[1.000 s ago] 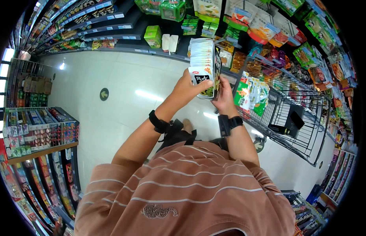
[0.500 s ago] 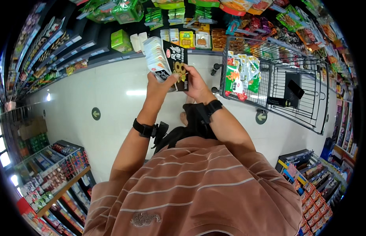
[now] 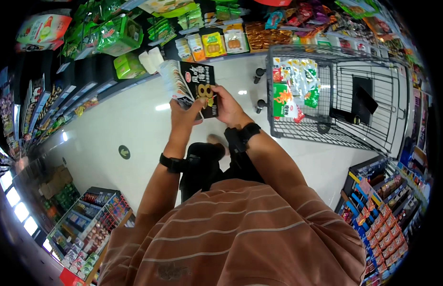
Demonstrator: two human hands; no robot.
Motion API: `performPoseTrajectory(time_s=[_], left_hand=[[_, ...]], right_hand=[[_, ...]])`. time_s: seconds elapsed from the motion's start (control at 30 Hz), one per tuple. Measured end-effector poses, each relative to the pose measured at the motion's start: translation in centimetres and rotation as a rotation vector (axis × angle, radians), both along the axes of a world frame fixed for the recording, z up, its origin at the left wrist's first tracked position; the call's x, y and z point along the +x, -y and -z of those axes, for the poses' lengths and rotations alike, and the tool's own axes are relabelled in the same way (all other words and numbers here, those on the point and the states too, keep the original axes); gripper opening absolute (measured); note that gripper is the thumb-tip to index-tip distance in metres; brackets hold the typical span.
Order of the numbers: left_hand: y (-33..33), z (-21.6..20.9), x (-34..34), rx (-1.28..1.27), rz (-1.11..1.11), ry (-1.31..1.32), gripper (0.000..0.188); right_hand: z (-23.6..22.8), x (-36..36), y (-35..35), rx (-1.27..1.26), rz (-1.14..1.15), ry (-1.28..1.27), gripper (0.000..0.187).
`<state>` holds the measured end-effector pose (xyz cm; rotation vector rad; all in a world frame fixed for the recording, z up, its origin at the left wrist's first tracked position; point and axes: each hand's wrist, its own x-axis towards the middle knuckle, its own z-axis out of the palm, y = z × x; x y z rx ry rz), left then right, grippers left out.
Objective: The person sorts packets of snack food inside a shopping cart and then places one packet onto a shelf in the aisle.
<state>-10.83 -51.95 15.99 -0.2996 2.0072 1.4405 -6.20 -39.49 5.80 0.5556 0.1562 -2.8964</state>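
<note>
Shop aisle: both hands, left hand [image 3: 184, 113] and right hand [image 3: 227, 106], grip a black box [image 3: 198, 86] plus white packs [image 3: 173, 82]; the loosely fanned packs could slip floorward.

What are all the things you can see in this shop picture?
Box: one, black with a white side, held up in both hands in front of the shelves.
Shopping cart: one, dark wire, on the right, standing on the floor.
Snack bags: several, green, red and white, at the near end of the cart.
Shelves of packets: many, green, yellow and orange, along the top.
Display rack: one, full of small colourful goods, lower left.
Blue shelf goods: many, lower right.
Floor: pale and shiny, with a round green sticker.
Wristbands: two, black, one on each wrist.
Striped shirt: one, brown.
Left hand: on the box's white side.
Right hand: fingers on its black face.
</note>
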Motion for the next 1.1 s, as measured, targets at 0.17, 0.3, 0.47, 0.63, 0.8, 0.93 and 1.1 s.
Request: performPoseTrajectory(time_s=[0.17, 0.3, 0.47, 0.63, 0.8, 0.93, 1.1], left_hand=[[0.3, 4.1, -1.0, -0.065, -0.01, 0.061, 0.068], [1.9, 7.1, -2.4, -0.057, -0.021, 0.122, 0.069], [5.5, 12.5, -5.5, -0.038, 0.018, 0.182, 0.067], [8.8, 19.4, -9.9, -0.103, 0.026, 0.165, 0.066], [11.1, 27.2, -17.0, -0.243, 0.063, 0.096, 0.074], [11.9, 33.0, -21.5, -0.257, 0.014, -0.008, 0.074], [11.4, 37.7, -25.8, -0.268, 0.009, -0.062, 0.067]], right_hand=[[3.7, 0.2, 0.3, -0.013, 0.055, 0.126, 0.039], [6.6, -0.6, 1.9, 0.065, 0.073, 0.144, 0.041], [10.6, -3.0, 4.1, 0.185, -0.001, 0.185, 0.048], [16.7, -4.7, 7.0, 0.364, -0.012, 0.284, 0.062], [21.7, -4.3, 9.4, 0.33, -0.013, 0.294, 0.063], [25.3, -3.4, 10.9, 0.284, 0.0, 0.337, 0.064], [28.2, -3.0, 12.3, 0.238, -0.03, 0.363, 0.058]])
